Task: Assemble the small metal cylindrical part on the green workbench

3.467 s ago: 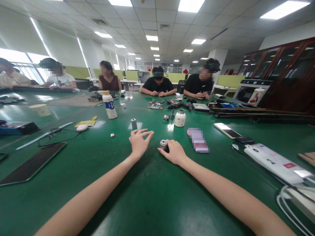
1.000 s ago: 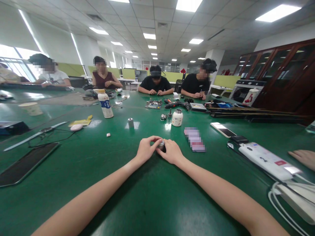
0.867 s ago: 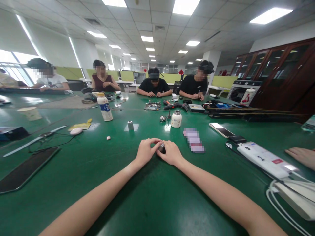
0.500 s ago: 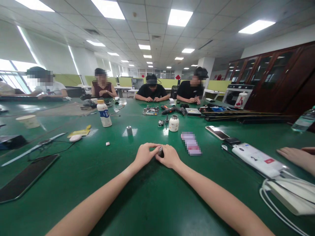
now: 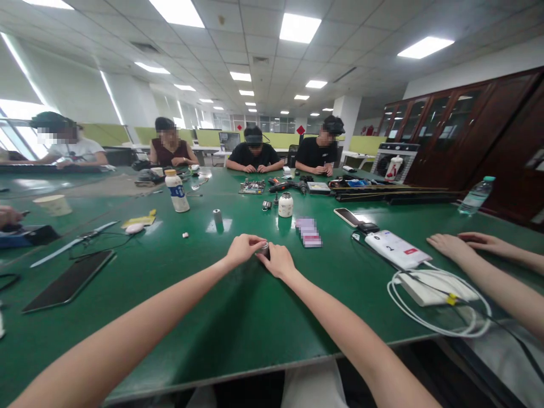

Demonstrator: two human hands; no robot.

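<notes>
Both of my hands meet at a small grey metal cylinder [image 5: 265, 247] that stands on the green table. My left hand [image 5: 243, 250] is closed, its fingertips at the cylinder's top and left side. Wrapped around the right side is my right hand [image 5: 279, 261], thumb at the front. The fingers cover much of the cylinder. A similar grey cylinder [image 5: 217, 217] stands upright, a little beyond my left hand. Farther off is a small white bottle [image 5: 285, 205] with a dark top, and a phone with a blurred screen [image 5: 309, 233] lies right of my hands.
A white drink bottle [image 5: 177, 192], a paper cup [image 5: 53, 205] and a dark tablet-like slab [image 5: 70, 281] are on the left. White power banks [image 5: 398, 249] with coiled cables lie on the right, near another person's hands [image 5: 453, 246]. A power drill [image 5: 287, 186] and circuit board [image 5: 252, 187] lie farther back.
The camera view has shifted, so the table's front edge and more of the neighbour's arms now show. My hands stay around the cylinder, with little visible change in grip.
</notes>
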